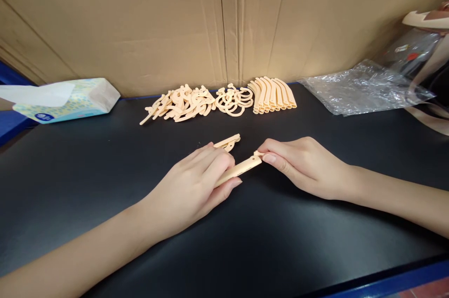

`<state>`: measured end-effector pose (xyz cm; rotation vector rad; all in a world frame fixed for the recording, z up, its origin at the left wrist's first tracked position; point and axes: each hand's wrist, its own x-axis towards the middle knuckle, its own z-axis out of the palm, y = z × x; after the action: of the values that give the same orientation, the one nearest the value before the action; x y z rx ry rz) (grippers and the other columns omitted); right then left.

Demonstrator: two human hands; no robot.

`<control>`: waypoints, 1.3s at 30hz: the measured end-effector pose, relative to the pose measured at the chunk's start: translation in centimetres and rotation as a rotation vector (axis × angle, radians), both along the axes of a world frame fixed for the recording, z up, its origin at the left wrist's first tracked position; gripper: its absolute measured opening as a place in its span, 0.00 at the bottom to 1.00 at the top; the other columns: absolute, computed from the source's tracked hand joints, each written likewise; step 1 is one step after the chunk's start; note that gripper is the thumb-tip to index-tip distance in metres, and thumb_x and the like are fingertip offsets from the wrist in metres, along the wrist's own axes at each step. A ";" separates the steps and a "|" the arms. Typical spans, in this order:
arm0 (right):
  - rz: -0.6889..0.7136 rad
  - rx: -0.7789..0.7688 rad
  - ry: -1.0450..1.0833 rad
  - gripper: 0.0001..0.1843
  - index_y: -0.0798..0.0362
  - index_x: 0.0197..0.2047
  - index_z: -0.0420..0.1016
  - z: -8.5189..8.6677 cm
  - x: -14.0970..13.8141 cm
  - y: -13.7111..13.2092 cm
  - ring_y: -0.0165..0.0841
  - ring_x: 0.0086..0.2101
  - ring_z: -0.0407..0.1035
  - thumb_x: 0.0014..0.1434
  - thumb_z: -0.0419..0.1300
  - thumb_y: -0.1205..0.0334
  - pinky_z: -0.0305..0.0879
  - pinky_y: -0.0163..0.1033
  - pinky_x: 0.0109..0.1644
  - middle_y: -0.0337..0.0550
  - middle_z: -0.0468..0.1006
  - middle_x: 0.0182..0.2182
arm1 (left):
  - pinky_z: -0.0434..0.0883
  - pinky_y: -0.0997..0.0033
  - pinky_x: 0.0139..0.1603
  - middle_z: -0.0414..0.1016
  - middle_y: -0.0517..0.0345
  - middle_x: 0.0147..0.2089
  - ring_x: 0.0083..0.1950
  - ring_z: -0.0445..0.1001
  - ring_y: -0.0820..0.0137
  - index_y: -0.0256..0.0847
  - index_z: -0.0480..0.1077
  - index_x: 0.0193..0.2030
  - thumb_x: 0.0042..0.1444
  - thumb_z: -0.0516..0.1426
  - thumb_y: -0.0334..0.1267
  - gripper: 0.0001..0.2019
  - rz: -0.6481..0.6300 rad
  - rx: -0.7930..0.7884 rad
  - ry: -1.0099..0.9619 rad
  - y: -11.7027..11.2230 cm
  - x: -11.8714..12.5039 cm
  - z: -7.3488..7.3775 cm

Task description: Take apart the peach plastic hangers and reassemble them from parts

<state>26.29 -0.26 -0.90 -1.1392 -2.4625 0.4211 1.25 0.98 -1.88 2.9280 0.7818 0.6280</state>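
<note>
My left hand lies on the black table with its fingers closed round a peach plastic bar; a second peach piece sticks out above its fingers. My right hand pinches a small peach part against the far end of that bar. Both hands meet at the middle of the table.
Along the cardboard wall lie a heap of peach hooks, a cluster of peach rings and a row of curved peach bars. A tissue pack sits at the left, a clear plastic bag at the right.
</note>
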 end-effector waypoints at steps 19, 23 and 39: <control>0.035 -0.040 -0.023 0.19 0.52 0.37 0.67 0.0 -0.1 0.0 0.27 0.23 0.64 0.72 0.43 0.51 0.53 0.34 0.28 0.35 0.70 0.26 | 0.59 0.61 0.66 0.70 0.59 0.44 0.47 0.70 0.69 0.39 0.60 0.45 0.70 0.47 0.37 0.05 -0.032 -0.052 0.022 0.1 0.1 0.1; 0.055 -0.006 -0.067 0.21 0.51 0.34 0.63 -0.3 0.0 0.1 0.27 0.21 0.60 0.73 0.41 0.50 0.50 0.35 0.26 0.34 0.65 0.23 | 0.58 0.59 0.66 0.71 0.57 0.44 0.48 0.68 0.67 0.37 0.63 0.47 0.70 0.46 0.36 0.07 -0.058 -0.024 0.057 0.2 0.3 0.4; 0.058 -0.012 -0.055 0.19 0.50 0.32 0.59 -0.2 -0.2 -0.2 0.27 0.21 0.57 0.72 0.43 0.49 0.49 0.34 0.26 0.34 0.66 0.23 | 0.60 0.60 0.65 0.71 0.55 0.44 0.49 0.68 0.67 0.37 0.66 0.44 0.70 0.47 0.35 0.08 -0.096 -0.071 0.062 0.2 0.4 0.8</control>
<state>26.09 -0.44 -1.12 -1.1004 -2.5485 0.4268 1.68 1.18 -1.10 2.9120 0.6495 0.4935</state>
